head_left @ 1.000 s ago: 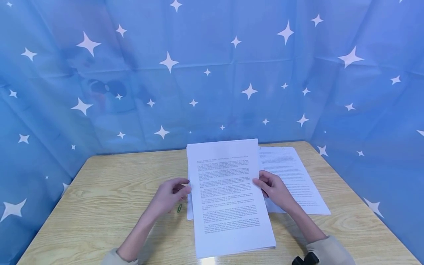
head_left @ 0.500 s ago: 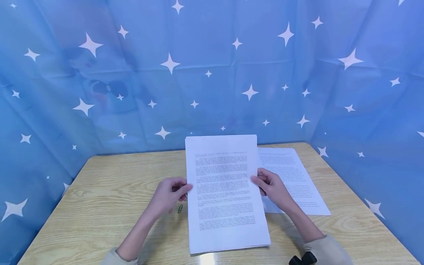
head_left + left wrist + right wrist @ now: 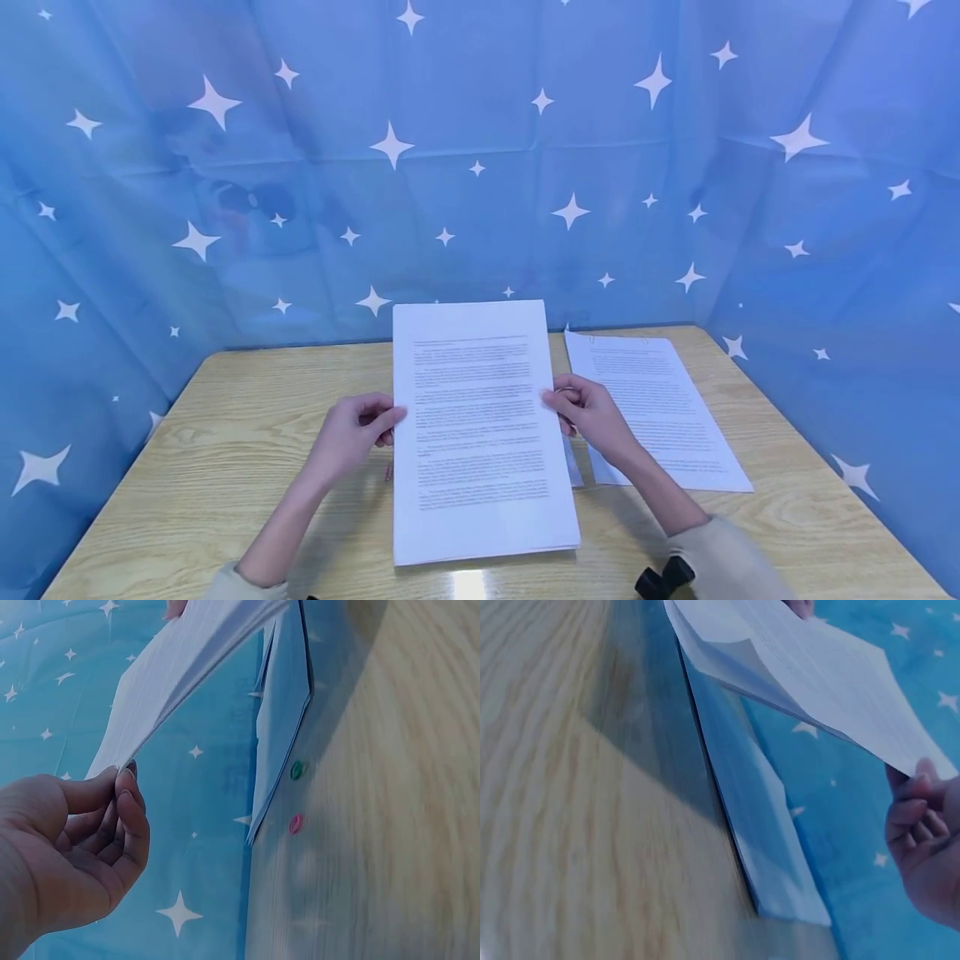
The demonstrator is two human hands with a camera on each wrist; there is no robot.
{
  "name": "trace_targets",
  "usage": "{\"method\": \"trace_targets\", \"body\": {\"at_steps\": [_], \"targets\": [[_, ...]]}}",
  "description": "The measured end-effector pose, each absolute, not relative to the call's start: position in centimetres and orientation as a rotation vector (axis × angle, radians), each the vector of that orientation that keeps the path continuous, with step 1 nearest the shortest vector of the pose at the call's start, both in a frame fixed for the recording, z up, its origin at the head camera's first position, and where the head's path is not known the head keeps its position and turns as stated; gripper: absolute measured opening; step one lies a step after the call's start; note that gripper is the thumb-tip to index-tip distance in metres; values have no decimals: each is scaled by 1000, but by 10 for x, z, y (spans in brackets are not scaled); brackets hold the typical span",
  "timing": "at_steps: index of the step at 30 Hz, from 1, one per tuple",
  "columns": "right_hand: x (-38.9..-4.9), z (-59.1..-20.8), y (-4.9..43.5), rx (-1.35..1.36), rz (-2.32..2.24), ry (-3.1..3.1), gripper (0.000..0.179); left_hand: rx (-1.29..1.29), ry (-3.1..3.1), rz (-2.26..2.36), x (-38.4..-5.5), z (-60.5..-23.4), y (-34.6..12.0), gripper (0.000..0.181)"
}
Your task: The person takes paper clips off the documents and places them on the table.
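Pinching a raised stack of white printed paper sheets (image 3: pixel 480 425) between my left hand (image 3: pixel 348 437) and right hand (image 3: pixel 595 417), I grasp its long edges above a pale wood-grain tabletop (image 3: pixel 255 417), before a blue curtain (image 3: pixel 480 208) patterned with white stars. On the table to my right lies another white printed document (image 3: pixel 660 408), clipped along its far edge. The stack blocks most of a paper (image 3: pixel 573 468) behind it; the small green paper clip (image 3: pixel 298 770) and pink paper clip (image 3: pixel 296 823) are blurred, the print unreadable.

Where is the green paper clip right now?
In the left wrist view, right of centre, the green paper clip lies on the table, beside the papers resting there, near the pink clip.
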State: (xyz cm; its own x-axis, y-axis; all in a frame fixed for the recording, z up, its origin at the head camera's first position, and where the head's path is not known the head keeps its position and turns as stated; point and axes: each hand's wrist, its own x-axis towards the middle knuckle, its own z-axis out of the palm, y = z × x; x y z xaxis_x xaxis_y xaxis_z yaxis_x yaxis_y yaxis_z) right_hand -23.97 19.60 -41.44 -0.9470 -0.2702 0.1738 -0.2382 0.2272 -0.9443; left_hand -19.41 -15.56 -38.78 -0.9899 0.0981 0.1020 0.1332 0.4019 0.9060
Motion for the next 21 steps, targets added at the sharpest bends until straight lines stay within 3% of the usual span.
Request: {"method": "trace_targets", "body": {"at_steps": [21], "targets": [[-249, -405, 143, -652, -1780, 2293, 16, -159, -2672, -1665, -198, -385, -217, 20]]}}
